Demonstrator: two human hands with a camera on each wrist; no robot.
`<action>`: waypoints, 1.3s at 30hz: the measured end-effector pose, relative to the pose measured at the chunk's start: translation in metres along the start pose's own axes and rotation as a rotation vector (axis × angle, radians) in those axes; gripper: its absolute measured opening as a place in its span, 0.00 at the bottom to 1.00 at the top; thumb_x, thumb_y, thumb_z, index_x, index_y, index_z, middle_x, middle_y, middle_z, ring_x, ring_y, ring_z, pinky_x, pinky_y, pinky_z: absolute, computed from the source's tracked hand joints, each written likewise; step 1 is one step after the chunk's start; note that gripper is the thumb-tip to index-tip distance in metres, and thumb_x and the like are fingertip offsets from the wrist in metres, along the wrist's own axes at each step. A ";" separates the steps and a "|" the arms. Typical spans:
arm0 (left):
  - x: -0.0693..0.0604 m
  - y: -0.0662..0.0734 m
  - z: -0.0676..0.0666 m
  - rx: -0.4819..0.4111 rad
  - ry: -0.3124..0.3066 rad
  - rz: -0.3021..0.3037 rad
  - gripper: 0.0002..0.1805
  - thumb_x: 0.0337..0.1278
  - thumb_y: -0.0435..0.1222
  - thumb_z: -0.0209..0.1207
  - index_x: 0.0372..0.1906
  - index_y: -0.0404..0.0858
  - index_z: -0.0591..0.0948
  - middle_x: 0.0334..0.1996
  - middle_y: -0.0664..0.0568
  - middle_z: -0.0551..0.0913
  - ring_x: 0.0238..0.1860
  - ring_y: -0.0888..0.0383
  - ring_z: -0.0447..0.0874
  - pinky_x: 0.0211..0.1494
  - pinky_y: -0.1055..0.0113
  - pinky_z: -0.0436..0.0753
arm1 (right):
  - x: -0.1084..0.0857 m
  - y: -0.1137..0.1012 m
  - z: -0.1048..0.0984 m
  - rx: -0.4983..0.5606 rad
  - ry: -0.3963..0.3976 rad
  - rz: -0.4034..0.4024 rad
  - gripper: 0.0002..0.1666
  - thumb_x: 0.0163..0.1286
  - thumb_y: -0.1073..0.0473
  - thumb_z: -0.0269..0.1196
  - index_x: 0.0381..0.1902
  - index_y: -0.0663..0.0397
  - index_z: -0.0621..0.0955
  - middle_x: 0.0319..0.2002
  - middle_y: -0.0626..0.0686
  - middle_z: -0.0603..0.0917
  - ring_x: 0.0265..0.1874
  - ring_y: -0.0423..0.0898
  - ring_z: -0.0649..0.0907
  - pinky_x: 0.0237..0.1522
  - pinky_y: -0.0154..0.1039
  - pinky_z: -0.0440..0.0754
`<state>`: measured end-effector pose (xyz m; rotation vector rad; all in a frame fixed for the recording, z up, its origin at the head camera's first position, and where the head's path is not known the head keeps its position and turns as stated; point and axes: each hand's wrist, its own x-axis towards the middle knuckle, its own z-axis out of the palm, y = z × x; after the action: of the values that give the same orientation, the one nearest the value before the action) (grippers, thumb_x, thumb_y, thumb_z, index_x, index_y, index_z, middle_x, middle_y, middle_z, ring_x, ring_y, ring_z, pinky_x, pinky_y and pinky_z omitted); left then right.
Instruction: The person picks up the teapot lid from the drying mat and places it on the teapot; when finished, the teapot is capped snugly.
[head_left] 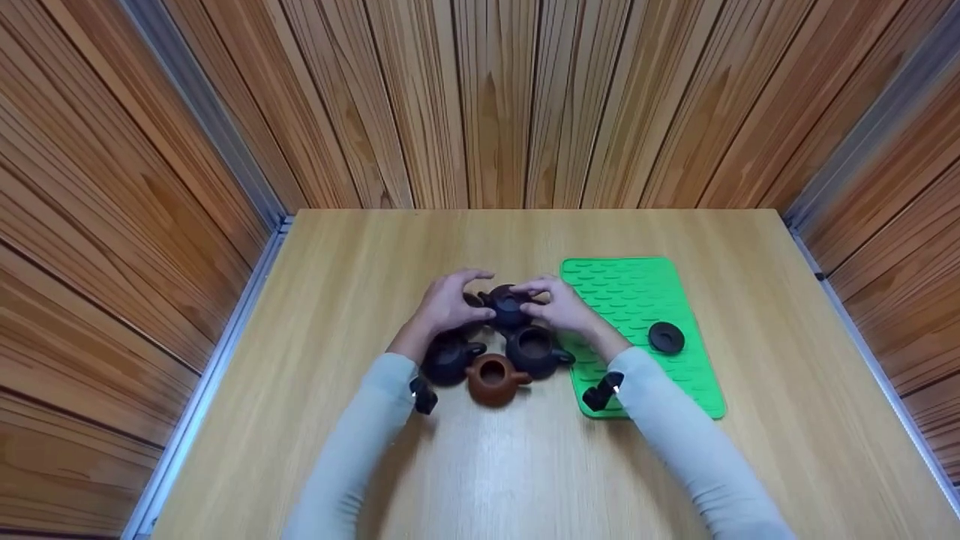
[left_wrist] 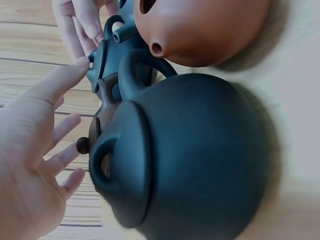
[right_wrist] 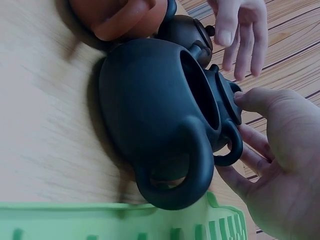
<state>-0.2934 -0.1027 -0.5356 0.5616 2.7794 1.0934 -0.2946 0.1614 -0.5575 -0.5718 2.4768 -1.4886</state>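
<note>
At the back of a teapot cluster, my right hand (head_left: pixel 562 304) curls round the handle side of a lidded dark teapot (head_left: pixel 508 306), its thumb at the lid's edge in the right wrist view. From the other side my left hand (head_left: pixel 450 304) reaches to this teapot, thumb tip by its lid knob and the other fingers spread; the left wrist view leaves contact unclear. Below my left palm stands a small dark brown teapot (right_wrist: pixel 182 37), mostly hidden in the head view. Nearer the front are a lidded black teapot (head_left: pixel 446 360), a lidless reddish-brown teapot (head_left: pixel 493 390) and a lidless black teapot (head_left: pixel 534 354).
A green ridged mat (head_left: pixel 637 300) lies to the right of the teapots, partly under my right forearm. On it rests a round black lid (head_left: pixel 666 338). Wooden panel walls stand behind the table (head_left: pixel 360 255) and at both sides.
</note>
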 end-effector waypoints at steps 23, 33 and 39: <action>-0.040 0.018 -0.006 -0.204 -0.153 0.067 0.36 0.65 0.43 0.79 0.75 0.37 0.82 0.68 0.37 0.90 0.67 0.39 0.91 0.76 0.43 0.84 | 0.001 0.002 -0.019 -0.019 -0.106 -0.030 0.23 0.79 0.66 0.70 0.69 0.64 0.86 0.68 0.70 0.88 0.72 0.69 0.84 0.81 0.69 0.75; -0.036 0.026 0.010 -0.176 -0.232 0.029 0.35 0.64 0.44 0.79 0.74 0.39 0.83 0.66 0.37 0.90 0.70 0.40 0.89 0.80 0.46 0.81 | 0.001 0.005 -0.026 -0.011 -0.135 -0.041 0.24 0.80 0.65 0.69 0.70 0.66 0.85 0.67 0.71 0.88 0.73 0.71 0.84 0.81 0.70 0.74; -0.034 0.030 0.023 -0.087 -0.218 0.008 0.32 0.65 0.46 0.79 0.71 0.43 0.85 0.64 0.38 0.92 0.70 0.40 0.88 0.81 0.46 0.80 | 0.001 0.003 -0.026 0.003 -0.137 -0.031 0.24 0.79 0.65 0.70 0.70 0.66 0.86 0.68 0.70 0.88 0.73 0.70 0.84 0.81 0.70 0.75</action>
<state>-0.2476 -0.0799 -0.5335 0.6403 2.5336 1.0775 -0.3061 0.1833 -0.5480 -0.6904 2.3711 -1.4134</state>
